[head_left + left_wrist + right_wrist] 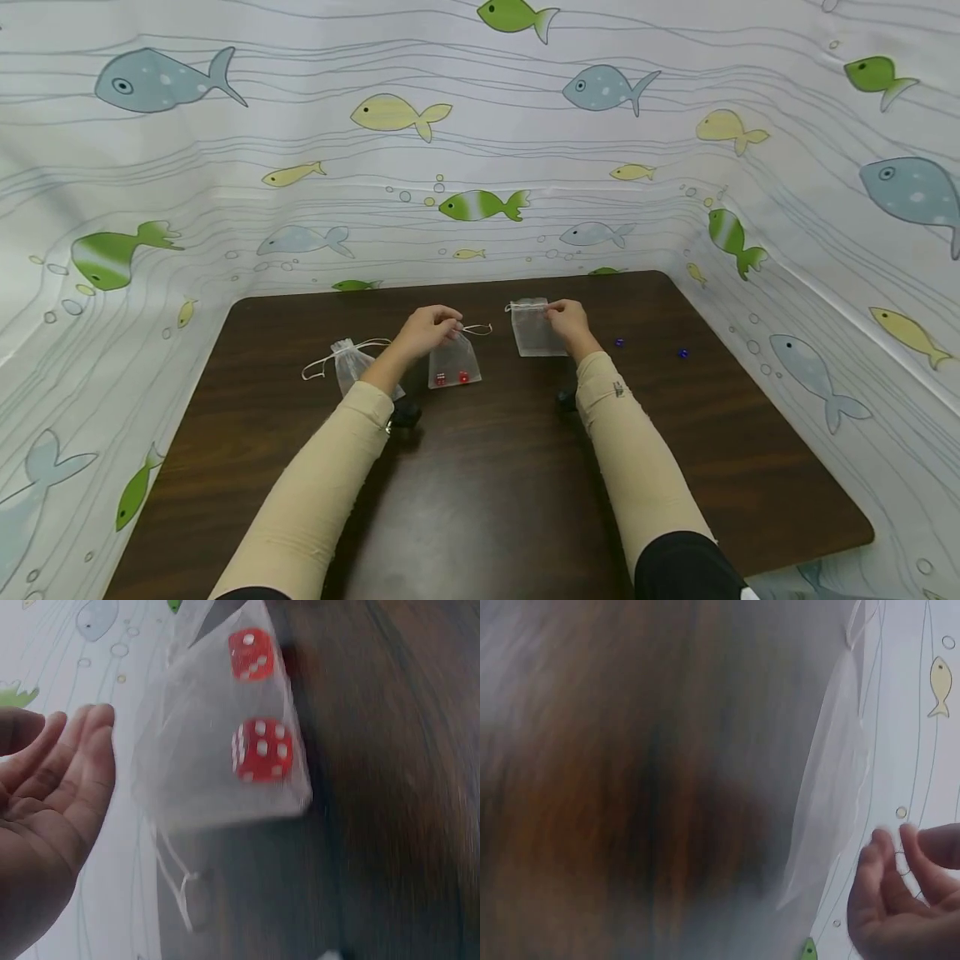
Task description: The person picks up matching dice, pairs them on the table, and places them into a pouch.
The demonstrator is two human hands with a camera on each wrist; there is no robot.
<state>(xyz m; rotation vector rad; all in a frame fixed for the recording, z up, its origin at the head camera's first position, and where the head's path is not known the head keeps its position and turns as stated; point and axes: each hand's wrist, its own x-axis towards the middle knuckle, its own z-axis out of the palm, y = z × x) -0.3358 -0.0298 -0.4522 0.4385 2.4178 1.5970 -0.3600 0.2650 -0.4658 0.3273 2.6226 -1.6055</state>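
Observation:
My left hand hovers at the closed neck of a sheer white drawstring bag. Two red dice with white dots show through this bag's mesh. In the left wrist view the fingers are loosely extended, apart from the bag. Over to the right, my right hand is at the upper right edge of a second sheer drawstring bag, which lies flat and looks empty. The right wrist view shows that hand's fingers slightly bent, with a gap between them and the bag.
A third sheer drawstring bag with loose cords lies left of my left hand, partly behind my forearm. Two small blue objects sit right of my right hand. Fish-patterned sheeting rises behind the brown table.

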